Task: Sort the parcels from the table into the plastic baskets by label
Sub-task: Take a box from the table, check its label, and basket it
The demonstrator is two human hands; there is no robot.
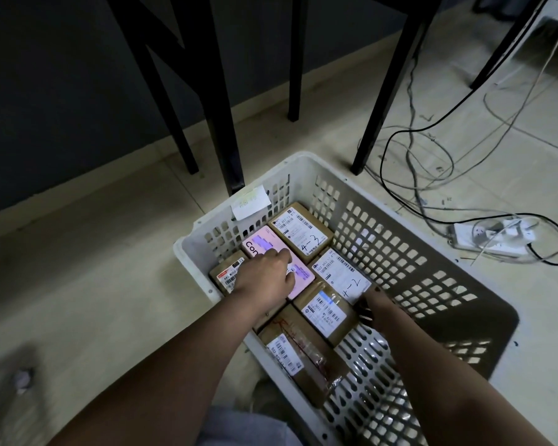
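My left hand [264, 278] lies flat on the pink box [276, 260], fingers [279, 255] spread loose over its top, pressing rather than gripping. That box sits in the white basket [426, 252] on the floor, wedged among brown parcels. Just past my left fingertips is the parcel marked 4-3 [300, 231], in the basket's far corner. Under my left wrist there's a small brown parcel [224, 275] with a red-striped label, tight against the basket's left wall.

My right hand [376, 305] is down at the near edge of the parcel marked 4-2 [342, 275], fingers curled around that edge and touching it; I can't tell whether they've truly clamped. Beside those right fingers, toward me, sits a taped parcel [326, 312] with a white barcode label, and nearer still a longer one [298, 355] with red scribble.

A paper tag [250, 202] hangs on the basket's far rim. Beyond that, black legs [221, 123] stand on the tile floor [94, 252]. Off past my right fingers, cables [413, 156] tangle toward a white power strip [493, 236].
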